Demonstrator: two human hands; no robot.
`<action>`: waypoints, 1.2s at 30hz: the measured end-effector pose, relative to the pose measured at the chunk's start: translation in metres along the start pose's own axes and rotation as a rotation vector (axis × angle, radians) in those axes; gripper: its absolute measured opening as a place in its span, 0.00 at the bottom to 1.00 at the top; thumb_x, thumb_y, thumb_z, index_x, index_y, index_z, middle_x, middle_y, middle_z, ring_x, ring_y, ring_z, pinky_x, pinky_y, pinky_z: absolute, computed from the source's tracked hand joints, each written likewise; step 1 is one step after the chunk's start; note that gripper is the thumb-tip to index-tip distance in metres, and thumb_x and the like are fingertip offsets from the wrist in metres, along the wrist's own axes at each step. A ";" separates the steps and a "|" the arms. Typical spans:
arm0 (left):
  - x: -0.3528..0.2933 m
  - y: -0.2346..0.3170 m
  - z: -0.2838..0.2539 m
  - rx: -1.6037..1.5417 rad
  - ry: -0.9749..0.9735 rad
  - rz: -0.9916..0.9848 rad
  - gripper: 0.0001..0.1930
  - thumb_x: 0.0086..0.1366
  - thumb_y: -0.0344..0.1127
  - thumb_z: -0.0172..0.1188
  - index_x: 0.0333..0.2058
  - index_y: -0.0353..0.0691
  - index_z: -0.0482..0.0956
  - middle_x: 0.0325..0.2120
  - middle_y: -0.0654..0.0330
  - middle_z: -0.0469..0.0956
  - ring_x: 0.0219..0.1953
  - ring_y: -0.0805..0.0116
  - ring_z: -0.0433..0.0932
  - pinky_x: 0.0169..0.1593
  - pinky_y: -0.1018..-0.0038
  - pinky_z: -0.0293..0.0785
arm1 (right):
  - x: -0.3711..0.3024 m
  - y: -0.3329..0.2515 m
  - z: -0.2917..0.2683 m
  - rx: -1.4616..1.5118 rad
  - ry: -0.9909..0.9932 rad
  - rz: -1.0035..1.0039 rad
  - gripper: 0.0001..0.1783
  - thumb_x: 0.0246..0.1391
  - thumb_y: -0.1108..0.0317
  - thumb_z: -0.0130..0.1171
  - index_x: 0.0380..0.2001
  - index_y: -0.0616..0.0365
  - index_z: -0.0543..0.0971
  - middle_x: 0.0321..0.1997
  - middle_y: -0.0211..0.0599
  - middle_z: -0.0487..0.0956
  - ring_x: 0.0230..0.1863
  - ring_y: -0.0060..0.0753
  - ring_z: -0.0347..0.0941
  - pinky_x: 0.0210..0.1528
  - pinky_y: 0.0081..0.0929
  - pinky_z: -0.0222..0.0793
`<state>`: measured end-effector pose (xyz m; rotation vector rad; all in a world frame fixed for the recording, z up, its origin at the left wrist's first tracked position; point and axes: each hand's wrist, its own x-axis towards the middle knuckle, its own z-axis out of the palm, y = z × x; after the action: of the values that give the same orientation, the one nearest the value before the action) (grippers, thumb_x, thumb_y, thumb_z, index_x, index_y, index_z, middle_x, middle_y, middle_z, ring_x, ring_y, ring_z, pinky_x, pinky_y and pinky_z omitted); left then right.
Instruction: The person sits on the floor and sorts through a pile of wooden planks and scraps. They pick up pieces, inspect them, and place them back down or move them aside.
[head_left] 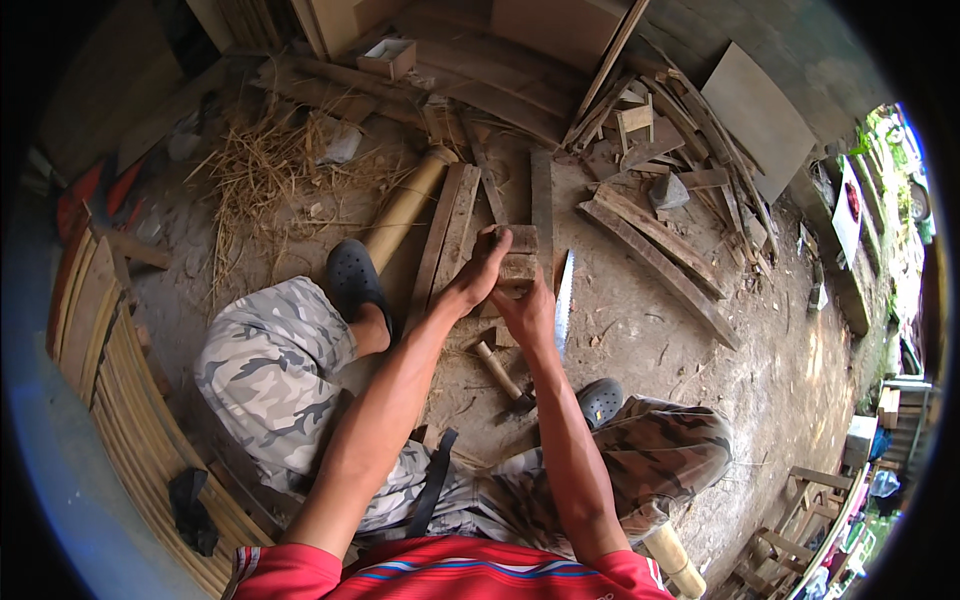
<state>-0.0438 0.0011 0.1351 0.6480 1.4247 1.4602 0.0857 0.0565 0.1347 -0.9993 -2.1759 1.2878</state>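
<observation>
Out in front of me, my left hand [482,268] and my right hand [528,308] are both closed on small wooden blocks [518,268]. Two block faces show, one beyond the other; I cannot tell whether they are joined. The left hand grips the side with its thumb near the far block, and the right hand holds from the near side. Just right of the right hand a bare saw blade [566,300] lies on the ground, its handle hidden. A hammer [503,374] with a wooden handle rests below the hands, partly behind my right forearm.
Long wooden planks [436,245] and a bamboo pole [405,210] lie ahead. More planks [665,265] are on the right, before a scrap wood pile [690,150]. Straw [270,165] litters the far left. Curved wooden strips [150,450] stand along the left side.
</observation>
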 end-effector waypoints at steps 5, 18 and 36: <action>-0.011 -0.017 -0.012 0.020 0.045 0.097 0.40 0.66 0.59 0.42 0.69 0.37 0.49 0.67 0.53 0.54 0.70 0.62 0.52 0.69 0.66 0.51 | 0.006 0.012 -0.005 -0.002 -0.032 0.063 0.35 0.42 0.62 0.72 0.55 0.55 0.72 0.42 0.48 0.83 0.45 0.48 0.81 0.46 0.37 0.76; -0.016 -0.009 0.007 0.796 0.138 0.144 0.55 0.43 0.43 0.78 0.65 0.33 0.52 0.57 0.43 0.68 0.59 0.49 0.70 0.61 0.62 0.69 | 0.005 0.025 -0.023 0.269 -0.194 0.115 0.38 0.43 0.60 0.76 0.56 0.60 0.72 0.50 0.43 0.81 0.53 0.34 0.77 0.54 0.30 0.72; -0.014 -0.027 -0.107 -0.487 0.837 0.137 0.34 0.56 0.59 0.62 0.56 0.44 0.70 0.51 0.61 0.71 0.55 0.64 0.68 0.57 0.63 0.63 | -0.022 0.083 -0.050 0.919 -0.299 0.547 0.33 0.67 0.46 0.48 0.66 0.55 0.64 0.62 0.39 0.70 0.55 0.39 0.71 0.55 0.43 0.70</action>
<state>-0.1249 -0.0629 0.0934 -0.2221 1.5306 2.2314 0.1634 0.0944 0.0859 -1.0365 -1.1779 2.4791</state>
